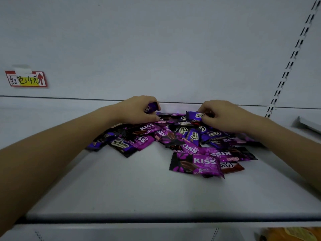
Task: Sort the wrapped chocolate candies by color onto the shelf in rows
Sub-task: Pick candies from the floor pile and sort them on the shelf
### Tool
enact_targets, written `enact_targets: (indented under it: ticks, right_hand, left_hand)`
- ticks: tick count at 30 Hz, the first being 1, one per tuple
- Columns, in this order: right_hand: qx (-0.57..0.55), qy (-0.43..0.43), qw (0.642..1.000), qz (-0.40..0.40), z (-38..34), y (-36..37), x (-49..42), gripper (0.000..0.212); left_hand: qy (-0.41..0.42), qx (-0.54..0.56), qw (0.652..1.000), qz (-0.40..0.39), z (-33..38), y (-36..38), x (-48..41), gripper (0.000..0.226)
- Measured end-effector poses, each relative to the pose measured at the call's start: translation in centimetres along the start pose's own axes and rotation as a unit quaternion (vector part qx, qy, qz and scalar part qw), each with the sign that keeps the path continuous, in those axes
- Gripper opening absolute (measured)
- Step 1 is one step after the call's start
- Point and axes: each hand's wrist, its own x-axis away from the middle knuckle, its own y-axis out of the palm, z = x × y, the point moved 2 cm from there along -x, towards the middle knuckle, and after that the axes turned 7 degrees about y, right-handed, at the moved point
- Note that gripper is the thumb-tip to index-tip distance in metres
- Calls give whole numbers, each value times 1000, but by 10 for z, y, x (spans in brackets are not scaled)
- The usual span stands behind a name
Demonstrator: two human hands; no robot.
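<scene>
At the bottom of the frame runs the front edge of a flat white metal shelf (pixel 121 197). On it, nearest to the viewer and a little right of the centre, lies a magenta foil candy printed "CHOCO KISS" (pixel 196 165). A red-brown "Choco" candy (pixel 232 166) touches it on the right side and lies partly under it. Behind them a loose pile of wrapped candies (pixel 173 138) spreads over the middle of the shelf, with magenta, violet and dark wrappers that overlap without any order.

At the far side of the pile both arms reach in. The left hand (pixel 137 108) has its fingers curled around a small violet candy (pixel 152 107), lifted just above the pile. The right hand (pixel 220 115) pinches the edge of a violet "Choco" wrapper (pixel 196 115) that lies on top of the pile.

Behind the hands stands the pale back panel (pixel 156 49). At the left edge of the frame a red and yellow price label (pixel 26 79) is fixed on it, and in the upper right a slotted metal upright (pixel 291 61) rises.
</scene>
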Motion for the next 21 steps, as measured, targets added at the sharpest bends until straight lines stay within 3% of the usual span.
enact_targets:
  ticks: [4,8,12,17,21]
  right_hand:
    - [-84,-17,996,20,-6,-19,5,4]
    - [-222,-74,964,-128,-22,-37,22,10]
    - [-174,-91,954,-229,-27,-17,25,18]
    - [-111,-122,971,-172,-29,-16,27,20]
    - [-84,-151,970,-170,-35,-16,29,38]
  left_hand:
    - [17,32,997,-61,3,-9,8,21]
    - [76,68,995,-10,17,-13,17,19]
    - [147,118,979,-72,49,-4,22,22]
    - [132,114,979,-109,53,-9,24,25]
    - [74,138,971,-181,47,-18,29,25]
